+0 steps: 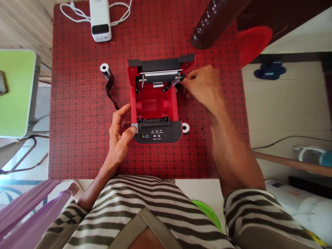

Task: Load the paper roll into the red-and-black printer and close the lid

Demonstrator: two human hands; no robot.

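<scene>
A red and black desktop printer (155, 107) sits on the table with its lid raised and its red inner bay exposed. My left hand (119, 133) grips its near left corner, thumb on a grey piece of the black front panel and fingers along the side. At the lid's right end, my right hand (203, 84) pinches a small black knob (183, 76) beside the roller; some fingertips are hidden. Left of the printer lies a roll of black ribbon (105, 71), its loose end trailing towards my left hand. Another roll (185, 128) with a white rim pokes out at the printer's right.
Under everything is a red patterned table (155, 160). At the back stand a white power bank (101, 20) with white cables and a dark bottle (204, 31). A red plastic seat (255, 41) adjoins the right edge; a green table (17, 93) is at left.
</scene>
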